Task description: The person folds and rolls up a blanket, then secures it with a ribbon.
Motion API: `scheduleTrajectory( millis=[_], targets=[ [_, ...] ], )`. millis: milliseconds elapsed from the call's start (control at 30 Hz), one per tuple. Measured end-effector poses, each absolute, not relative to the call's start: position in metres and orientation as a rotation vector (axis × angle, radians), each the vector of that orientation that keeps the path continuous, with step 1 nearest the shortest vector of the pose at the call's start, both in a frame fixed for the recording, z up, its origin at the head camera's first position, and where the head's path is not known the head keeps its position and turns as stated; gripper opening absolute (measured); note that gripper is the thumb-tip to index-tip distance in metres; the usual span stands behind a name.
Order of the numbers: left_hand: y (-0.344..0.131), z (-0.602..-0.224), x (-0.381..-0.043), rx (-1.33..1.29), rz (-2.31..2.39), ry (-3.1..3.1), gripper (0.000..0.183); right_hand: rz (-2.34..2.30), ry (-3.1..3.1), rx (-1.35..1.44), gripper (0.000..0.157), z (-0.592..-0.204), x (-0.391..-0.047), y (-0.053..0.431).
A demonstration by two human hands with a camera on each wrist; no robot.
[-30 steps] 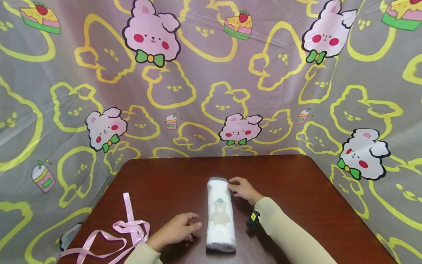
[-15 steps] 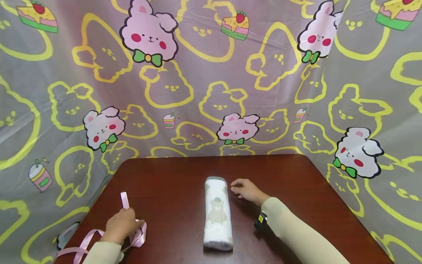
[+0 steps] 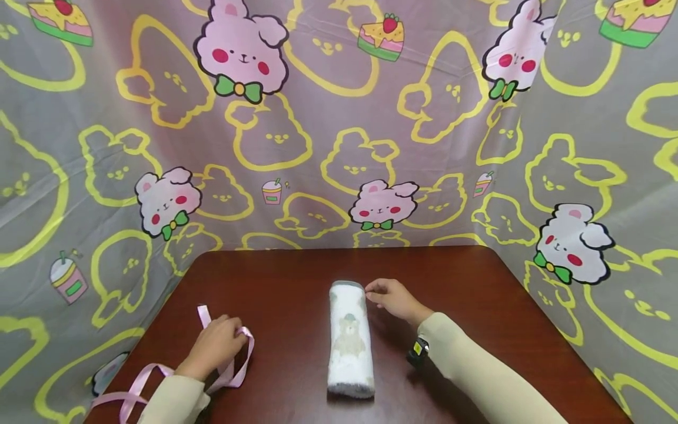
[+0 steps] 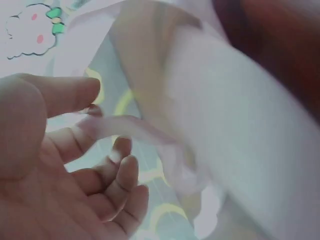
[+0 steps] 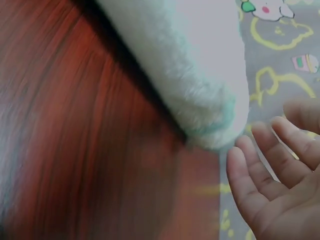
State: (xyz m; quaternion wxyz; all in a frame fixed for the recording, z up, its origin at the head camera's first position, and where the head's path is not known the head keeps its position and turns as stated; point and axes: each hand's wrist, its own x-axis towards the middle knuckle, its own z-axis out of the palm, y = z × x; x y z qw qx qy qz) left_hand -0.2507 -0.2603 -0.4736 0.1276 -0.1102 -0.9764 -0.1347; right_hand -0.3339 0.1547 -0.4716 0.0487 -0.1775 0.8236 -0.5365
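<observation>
White fluffy towel (image 3: pixel 349 341), rolled into a cylinder and printed with a bear, lies on the surface (image 3: pixel 286 306) near its middle, long axis pointing away from the person. Its far end shows a grey edge; the near end is dark-trimmed. Pink ribbon (image 3: pixel 231 377) is located on the left side of the surface, well apart from the towel, in loose loops, with one short straight end pointing toward the far edge.

Hands: the left hand (image 3: pixel 216 346) is over the ribbon, palm down, fingers curled. A strand is caught at the index finger, below the thumb, and a loop of it stands raised beside the fingers; the other fingers are bent and slightly spread. Firmness of the hold cannot be determined. The right hand (image 3: pixel 393 299) is at the far right corner of the towel, fingers gently bent and parted, with hold of nothing. The fingertips are at or just beside the cloth; contact cannot be confirmed from either view.

Both arms wear pale beige sleeves (image 3: pixel 477 371). A black device (image 3: pixel 418 348) with a yellow label is attached at the right wrist. Surface finish: reddish-brown wood grain, rounded far corners. Grey-pink curtain (image 3: pixel 318 118), printed with rabbits, cakes, drink cups and yellow outlines, encloses the far side and both flanks.
</observation>
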Motion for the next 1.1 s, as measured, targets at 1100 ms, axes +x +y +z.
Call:
scheduleTrajectory(
  millis=[1100],
  targets=[
    [-0.141,-0.418,-0.284,-0.677,-1.576,-2.691,0.028,-1.636,2.257,-0.872,0.033,-0.45,-0.308,0.072]
  ],
)
